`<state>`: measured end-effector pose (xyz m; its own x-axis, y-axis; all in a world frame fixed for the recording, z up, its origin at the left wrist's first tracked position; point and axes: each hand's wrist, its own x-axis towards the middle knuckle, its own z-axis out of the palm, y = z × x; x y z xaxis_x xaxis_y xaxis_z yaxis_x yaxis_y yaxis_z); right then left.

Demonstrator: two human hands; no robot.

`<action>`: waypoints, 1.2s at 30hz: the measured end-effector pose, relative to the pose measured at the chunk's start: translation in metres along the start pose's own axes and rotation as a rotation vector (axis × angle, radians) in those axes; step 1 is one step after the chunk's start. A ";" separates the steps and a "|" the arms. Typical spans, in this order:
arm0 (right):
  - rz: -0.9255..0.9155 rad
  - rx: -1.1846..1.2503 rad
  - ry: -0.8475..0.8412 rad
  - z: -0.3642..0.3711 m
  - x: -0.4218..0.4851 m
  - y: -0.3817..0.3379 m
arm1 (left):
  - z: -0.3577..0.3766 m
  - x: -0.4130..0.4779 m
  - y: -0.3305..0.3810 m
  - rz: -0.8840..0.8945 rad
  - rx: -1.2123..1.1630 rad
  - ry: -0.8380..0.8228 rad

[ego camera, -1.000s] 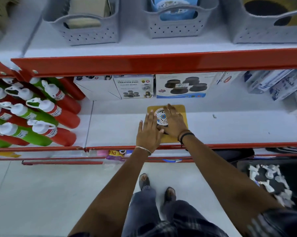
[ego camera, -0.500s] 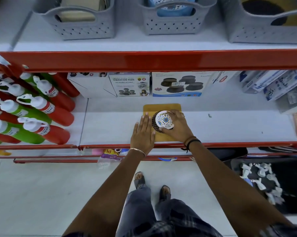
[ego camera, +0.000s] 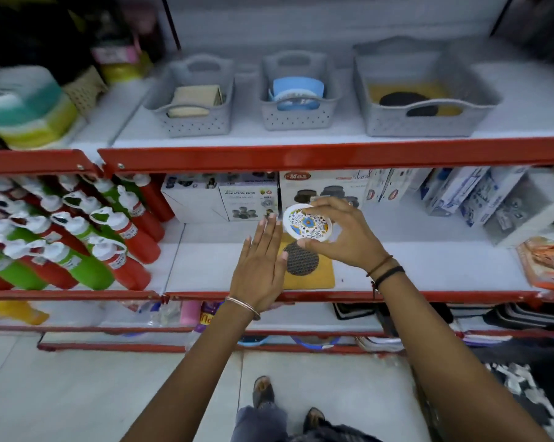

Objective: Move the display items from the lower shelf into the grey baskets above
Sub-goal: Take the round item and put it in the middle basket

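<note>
Patterned disc [ego camera: 307,226] lifted off dark mat [ego camera: 302,259], right hand [ego camera: 346,237] gripping.

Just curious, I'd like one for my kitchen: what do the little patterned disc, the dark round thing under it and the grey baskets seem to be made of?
Patterned disc: probably glazed ceramic, glossy white with printed flowers. Dark round mat: looks woven or perforated, matte; fibre or rubber, unclear. Grey baskets: moulded plastic, with smooth walls and punched holes.

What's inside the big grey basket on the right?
The big grey basket holds a flat yellow mat with a round black mat lying on it. The front wall hides their near edges, and anything beneath the yellow mat is covered.
</note>
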<state>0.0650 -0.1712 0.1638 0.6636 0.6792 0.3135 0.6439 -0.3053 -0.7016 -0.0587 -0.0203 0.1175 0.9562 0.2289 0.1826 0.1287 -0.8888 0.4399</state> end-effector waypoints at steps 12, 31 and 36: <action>-0.226 -0.113 0.217 -0.094 0.086 -0.080 | -0.136 0.070 0.053 0.183 -0.027 0.264; 0.126 -0.390 -0.107 -0.091 0.237 -0.038 | -0.180 0.236 0.030 0.127 -0.017 0.022; 0.097 -0.468 -0.177 -0.096 0.238 -0.040 | -0.181 0.238 0.032 0.150 0.038 0.016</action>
<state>0.2335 -0.0617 0.3277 0.6802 0.7232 0.1198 0.7111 -0.6114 -0.3471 0.1250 0.0780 0.3340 0.9613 0.0981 0.2576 -0.0053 -0.9277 0.3732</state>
